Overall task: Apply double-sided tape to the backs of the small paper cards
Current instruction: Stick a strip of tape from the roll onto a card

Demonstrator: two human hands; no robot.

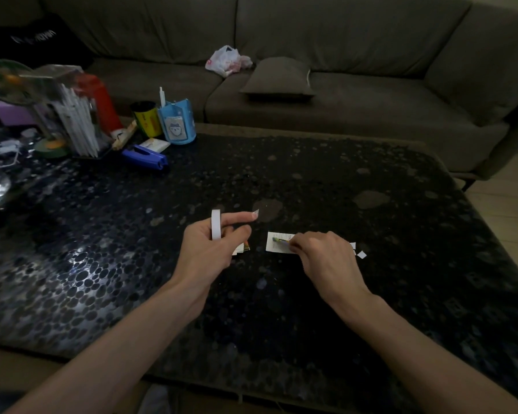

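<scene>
My left hand (213, 246) holds a white roll of double-sided tape (216, 224) upright, its index finger stretched out with a small piece of tape (255, 215) stuck on the fingertip. Under that hand lies a small stack of cards (242, 249) with a coloured edge showing. My right hand (323, 258) is curled over a white paper card (277, 242) on the table, its fingertips pinching the card's right end where a small coloured mark shows. A few small white paper scraps (360, 253) lie just right of my right hand.
The dark pebble-patterned table (311, 180) carries clutter at the far left: a blue stapler (145, 156), a blue pen holder (176, 122), a yellow can (146, 119), a clear organiser (69, 112) and a small fan (6, 82). A grey sofa (341, 85) with a cushion stands behind.
</scene>
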